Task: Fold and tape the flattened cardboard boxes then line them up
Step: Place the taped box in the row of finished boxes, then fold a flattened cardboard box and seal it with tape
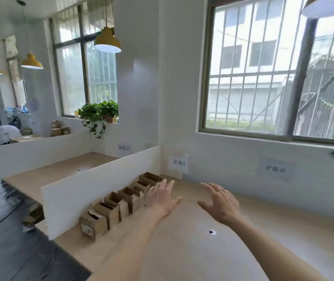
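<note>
On the counter [182, 250], the row of folded boxes [121, 201] stands along the white divider [101, 189], reaching from the near edge back toward the wall. Your left hand [162, 197] hovers just beside the row's far half and your right hand [220, 201] hangs over bare counter, both with fingers spread and holding nothing. To straighten the line, I'd press flat palms against the box sides and nudge gently, since open tops look easy to crush.
</note>
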{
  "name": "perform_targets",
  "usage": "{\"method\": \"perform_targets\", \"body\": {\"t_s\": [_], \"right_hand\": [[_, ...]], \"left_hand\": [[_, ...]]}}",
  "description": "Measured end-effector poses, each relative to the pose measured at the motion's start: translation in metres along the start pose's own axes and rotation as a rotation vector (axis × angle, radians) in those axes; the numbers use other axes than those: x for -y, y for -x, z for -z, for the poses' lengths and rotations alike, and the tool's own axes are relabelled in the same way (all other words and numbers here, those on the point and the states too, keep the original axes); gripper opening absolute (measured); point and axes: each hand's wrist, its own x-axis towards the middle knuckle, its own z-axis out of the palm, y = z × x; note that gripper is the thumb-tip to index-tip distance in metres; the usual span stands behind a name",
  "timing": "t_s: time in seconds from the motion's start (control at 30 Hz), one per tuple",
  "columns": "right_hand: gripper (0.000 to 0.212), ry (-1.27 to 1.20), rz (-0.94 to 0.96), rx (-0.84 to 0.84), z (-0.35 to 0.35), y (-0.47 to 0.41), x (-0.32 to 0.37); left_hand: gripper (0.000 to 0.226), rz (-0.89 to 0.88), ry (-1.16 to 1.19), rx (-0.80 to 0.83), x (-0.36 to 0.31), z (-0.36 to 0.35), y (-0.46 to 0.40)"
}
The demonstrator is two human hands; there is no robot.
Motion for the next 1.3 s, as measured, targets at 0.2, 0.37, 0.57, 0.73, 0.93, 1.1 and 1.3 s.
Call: {"method": "perform_targets", "body": {"t_s": [0.2,0.37,0.57,0.73,0.93,1.1,1.3], "right_hand": [[0.073,0.099,-0.157,-0.008,0.085,0.114,-0.160],[0.073,0.158,-0.341,0.023,0.131,0.214,-0.289],[0.068,0.197,-0.539,0.059,0.164,0.317,-0.412],[0.066,0.160,-0.698,0.099,0.160,0.373,-0.493],[0.065,0.163,-0.827,0.186,0.139,0.394,-0.591],[0.066,0.124,-0.914,0.238,0.110,0.394,-0.676],[0.072,0.067,-1.043,0.324,0.078,0.423,-0.755]], "left_hand": [[0.076,-0.136,0.128,0.040,-0.185,-0.048,0.046],[0.077,-0.280,0.157,0.122,-0.329,-0.091,0.095],[0.076,-0.420,0.153,0.226,-0.459,-0.141,0.131],[0.076,-0.512,0.167,0.329,-0.543,-0.198,0.139],[0.077,-0.602,0.140,0.452,-0.632,-0.289,0.126],[0.080,-0.629,0.148,0.576,-0.698,-0.377,0.101],[0.081,-0.715,0.123,0.673,-0.770,-0.455,0.089]]}}
